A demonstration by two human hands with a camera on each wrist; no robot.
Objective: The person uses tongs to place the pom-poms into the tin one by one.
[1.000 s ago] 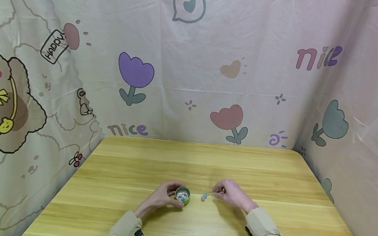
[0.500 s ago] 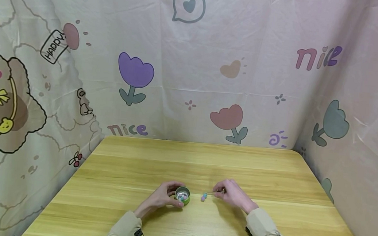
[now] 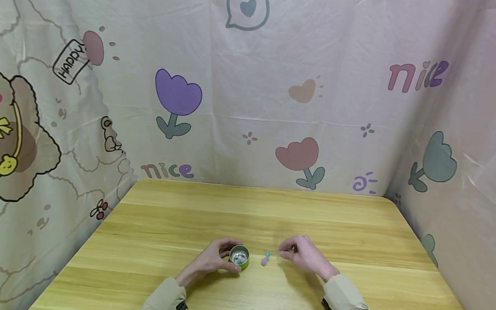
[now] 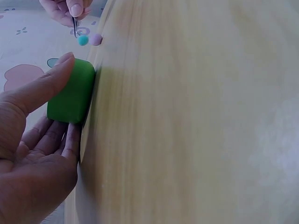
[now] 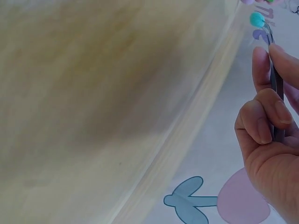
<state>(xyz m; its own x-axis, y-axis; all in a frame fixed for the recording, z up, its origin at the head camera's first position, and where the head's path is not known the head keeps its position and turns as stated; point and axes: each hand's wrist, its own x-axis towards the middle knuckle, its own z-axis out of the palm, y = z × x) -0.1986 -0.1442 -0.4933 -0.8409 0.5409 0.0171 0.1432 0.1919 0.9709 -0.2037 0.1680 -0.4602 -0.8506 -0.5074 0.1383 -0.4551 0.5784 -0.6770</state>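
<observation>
My left hand point(image 3: 211, 257) holds a small round green tin point(image 4: 72, 93) upright on the table, thumb on the near side and fingers around the far side. Several small pale balls point(image 3: 239, 257) lie inside the open tin. With my right hand point(image 3: 307, 255) I grip a pair of metal tweezers point(image 5: 276, 84), which point left toward the tin. At their bent tips is a fuzzy turquoise pom-pom point(image 5: 257, 19), seemingly just above the table in the left wrist view. A lilac pom-pom point(image 4: 96, 39) sits on the table close beside it, between tweezers and tin.
The light wooden table point(image 3: 261, 213) spreads around both hands. Its far edge meets a printed cloth backdrop point(image 3: 243, 102), which also hangs along the left and right sides.
The tweezer tips and the turquoise pom-pom have shifted slightly left and away from me. The lilac pom-pom has moved a little left. My left hand and the tin have stayed in place.
</observation>
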